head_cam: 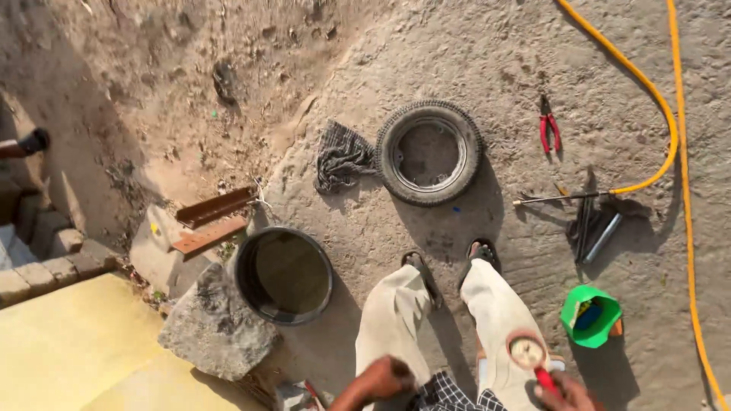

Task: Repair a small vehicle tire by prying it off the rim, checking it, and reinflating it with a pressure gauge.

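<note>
— Sandy, packed ground (487,53) fills the whole view, lit hard by the sun, with a yellow slab (68,342) at the near left. What is the person holding?

— The right hand (569,393), at the near edge, has its fingers curled tight around the red handle of a round pressure gauge (527,352), whose dial faces up over the right trouser leg. The left hand (388,377) rests near the left knee, fingers bent in loosely; whether it grips anything cannot be told.

— And ahead of the sandalled feet?

— A small tyre (430,152) lies flat, further out and well apart from both hands, with a checked rag (341,156) touching its left side. Near left of the feet stands a black tub of dark water (283,274), just beside a big grey stone (217,327).

— On the right?

— Red pliers (550,131) lie far right, a yellow hose (661,99) curves past them, some metal tools (590,221) lie nearer, and a green bowl (590,316) sits just beside the right leg.
</note>
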